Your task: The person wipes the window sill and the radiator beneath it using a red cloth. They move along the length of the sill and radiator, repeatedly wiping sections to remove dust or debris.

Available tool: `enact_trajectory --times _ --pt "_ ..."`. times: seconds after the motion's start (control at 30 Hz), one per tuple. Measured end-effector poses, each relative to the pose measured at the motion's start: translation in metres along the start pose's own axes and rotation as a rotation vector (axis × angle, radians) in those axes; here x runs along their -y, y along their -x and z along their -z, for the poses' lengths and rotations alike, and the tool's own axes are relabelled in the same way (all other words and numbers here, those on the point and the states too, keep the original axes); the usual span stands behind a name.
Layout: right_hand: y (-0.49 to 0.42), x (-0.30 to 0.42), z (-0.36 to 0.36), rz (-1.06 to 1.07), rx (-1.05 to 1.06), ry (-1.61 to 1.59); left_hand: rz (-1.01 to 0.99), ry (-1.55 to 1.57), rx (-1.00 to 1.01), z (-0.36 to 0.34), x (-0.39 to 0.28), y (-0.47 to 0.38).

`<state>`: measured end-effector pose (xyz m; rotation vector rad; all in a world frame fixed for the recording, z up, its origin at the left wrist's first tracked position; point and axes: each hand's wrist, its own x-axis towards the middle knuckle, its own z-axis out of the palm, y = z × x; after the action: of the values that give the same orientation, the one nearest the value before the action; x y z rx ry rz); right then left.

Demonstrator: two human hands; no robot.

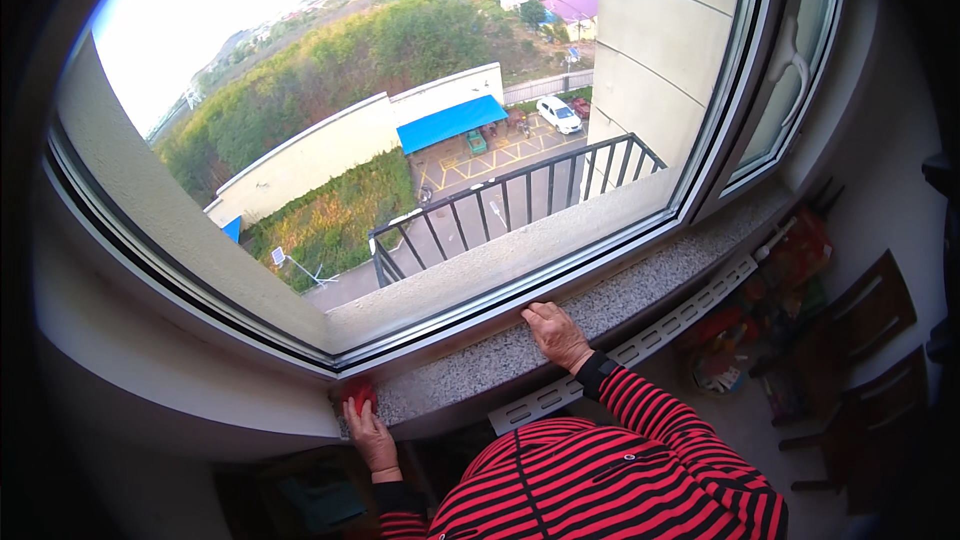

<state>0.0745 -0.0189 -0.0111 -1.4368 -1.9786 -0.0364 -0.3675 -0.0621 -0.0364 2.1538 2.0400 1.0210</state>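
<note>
A speckled grey stone windowsill (480,364) runs below a large window with a light frame (465,316). At the sill's left corner, my left hand (369,436) touches a red object (360,393), perhaps a cloth; whether the fingers grip it is not clear. My right hand (556,335) rests on the sill near the middle, its bent fingertips against the lower window frame. Nothing shows in the right hand, though its palm is hidden. Both wrists have dark cuffs on red and black striped sleeves.
A white slotted radiator top (675,311) lies just below the sill. Right of it are wooden chairs (874,307) and a container of small items (720,375). A white handle (795,71) juts from the right window sash. Outside stands a black metal railing (506,202).
</note>
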Motion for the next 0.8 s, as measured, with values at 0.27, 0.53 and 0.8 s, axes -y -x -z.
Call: enact_trajectory --times 0.27,0.53,0.8 --pt "0.000 0.001 0.001 -0.007 0.003 0.002 -0.004 -0.004 -0.023 0.001 0.005 0.003" --pt "-0.002 0.001 0.001 0.008 -0.003 -0.004 0.020 0.064 0.014 0.020 0.009 0.006" --pt "-0.001 0.001 0.001 -0.008 -0.004 -0.005 -0.033 0.047 -0.020 0.001 -0.016 0.008"
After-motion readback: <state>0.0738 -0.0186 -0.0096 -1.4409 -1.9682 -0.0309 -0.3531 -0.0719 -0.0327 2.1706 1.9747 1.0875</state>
